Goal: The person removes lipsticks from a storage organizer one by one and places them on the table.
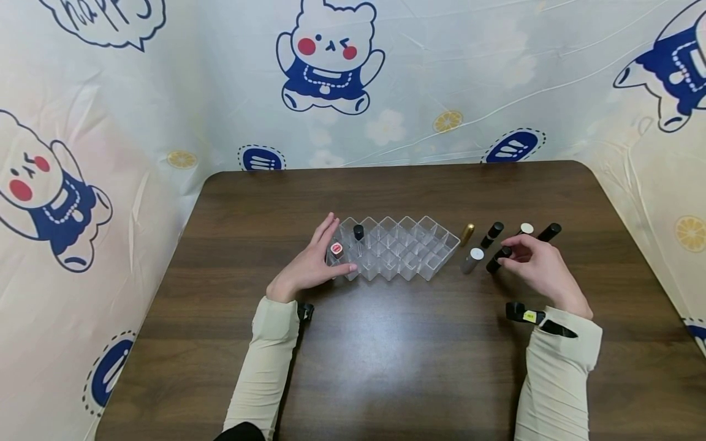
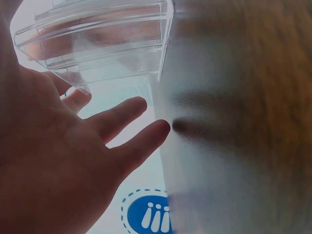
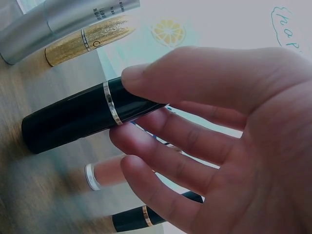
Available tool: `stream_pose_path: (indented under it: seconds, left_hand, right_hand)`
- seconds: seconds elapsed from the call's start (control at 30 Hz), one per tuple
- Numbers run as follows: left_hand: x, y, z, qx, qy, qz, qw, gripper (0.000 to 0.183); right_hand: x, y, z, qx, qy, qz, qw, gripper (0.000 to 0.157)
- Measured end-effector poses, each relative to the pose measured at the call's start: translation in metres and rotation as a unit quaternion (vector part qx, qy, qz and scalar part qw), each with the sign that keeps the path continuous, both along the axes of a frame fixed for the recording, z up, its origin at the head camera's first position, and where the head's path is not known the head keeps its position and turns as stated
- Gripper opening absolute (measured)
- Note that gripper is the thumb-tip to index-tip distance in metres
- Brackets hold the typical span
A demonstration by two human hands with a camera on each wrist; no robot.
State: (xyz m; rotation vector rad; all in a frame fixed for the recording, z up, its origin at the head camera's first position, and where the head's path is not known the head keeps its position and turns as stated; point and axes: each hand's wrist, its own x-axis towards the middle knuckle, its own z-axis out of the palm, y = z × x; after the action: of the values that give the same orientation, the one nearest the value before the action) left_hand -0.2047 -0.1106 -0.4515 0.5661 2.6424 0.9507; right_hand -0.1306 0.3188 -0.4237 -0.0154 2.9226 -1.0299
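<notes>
Head view shows the right hand (image 1: 539,267) pinching the top of the black tube (image 3: 68,117), right of the rack (image 1: 398,248) that the wide-spread left hand (image 1: 311,262) touches; best lift straight, clear of neighbouring tubes (image 1: 470,263).

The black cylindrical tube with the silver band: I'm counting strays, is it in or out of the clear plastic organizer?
Out: the right hand pinches the tube to the right of the organizer.

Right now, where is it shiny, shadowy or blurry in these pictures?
Head: pale glare on the table, in front of the rack; left wrist: soft shadows beside the left grip, table grain smeary; right wrist: held black tube fairly crisp, table blurry.
</notes>
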Motion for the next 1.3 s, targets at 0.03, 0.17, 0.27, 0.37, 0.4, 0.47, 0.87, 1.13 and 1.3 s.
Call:
stream_pose_path:
  seconds: [0.03,0.17,0.27,0.37,0.4,0.47,0.87,1.13,1.3]
  left_hand:
    - [0.0000,-0.0001,0.0000,-0.001,0.000,-0.001,1.0000,0.099]
    - [-0.0001,-0.0008,-0.0005,-0.001,0.001,-0.003,1.0000,0.099]
    - [-0.0003,-0.0011,-0.0014,-0.001,0.001,-0.004,1.0000,0.099]
    - [0.0000,-0.0013,-0.0017,-0.002,0.001,-0.003,1.0000,0.099]
    - [0.0000,-0.0014,-0.0018,-0.001,0.001,-0.004,1.0000,0.099]
    - [0.0003,-0.0012,-0.0015,-0.001,0.001,-0.003,1.0000,0.099]
    - [0.0001,-0.0005,-0.0002,0.002,0.001,-0.004,1.0000,0.099]
    - [0.0004,-0.0010,-0.0009,0.001,0.003,-0.005,1.0000,0.099]
    - [0.0001,-0.0005,-0.0004,0.001,0.000,-0.005,1.0000,0.099]
  right_hand:
    - [0.0001,0.0000,0.0001,-0.001,-0.001,0.000,1.000,0.036]
    - [0.0004,0.0000,0.0011,-0.001,-0.006,0.001,1.000,0.037]
    - [0.0007,0.0002,0.0015,-0.001,-0.009,0.003,1.000,0.037]
    - [0.0010,0.0004,0.0013,0.000,-0.011,0.005,1.000,0.038]
    - [0.0010,0.0005,0.0012,0.000,-0.011,0.005,1.000,0.038]
    - [0.0014,0.0006,0.0013,0.000,-0.011,0.004,1.000,0.038]
    - [0.0020,-0.0008,0.0045,0.006,-0.008,-0.006,1.000,0.045]
    - [0.0017,-0.0008,0.0082,0.001,0.004,-0.018,1.000,0.045]
    - [0.0028,-0.0002,0.0073,-0.008,0.014,-0.032,0.999,0.044]
